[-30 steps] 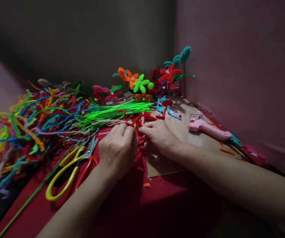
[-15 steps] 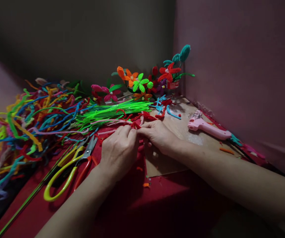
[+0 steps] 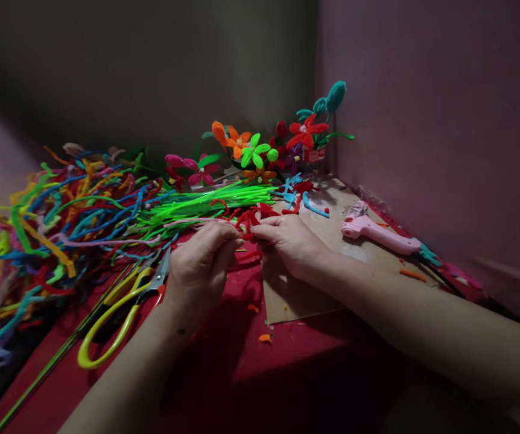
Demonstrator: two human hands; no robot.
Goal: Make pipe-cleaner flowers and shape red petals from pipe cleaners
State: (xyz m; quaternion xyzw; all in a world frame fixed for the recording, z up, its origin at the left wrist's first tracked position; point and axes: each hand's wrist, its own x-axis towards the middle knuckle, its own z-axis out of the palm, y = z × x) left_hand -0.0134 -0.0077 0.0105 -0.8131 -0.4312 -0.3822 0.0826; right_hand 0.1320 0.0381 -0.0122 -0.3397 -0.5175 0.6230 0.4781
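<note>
the person's left hand (image 3: 203, 259) and right hand (image 3: 294, 246) nearly meet above the red surface (image 3: 247, 283), thumb and fingers of each pinched closed on a fuzzy red piece (image 3: 248, 220) that sits between the two sets of fingertips, just this side of a bundle of bright green stems (image 3: 217, 200). the yellow-handled scissors (image 3: 140, 292) lie beside the left wrist, and over to the right i see a pink glue gun (image 3: 380, 235) resting on the cardboard (image 3: 303, 304), with fuzzy flowers (image 3: 254, 150) behind.
</note>
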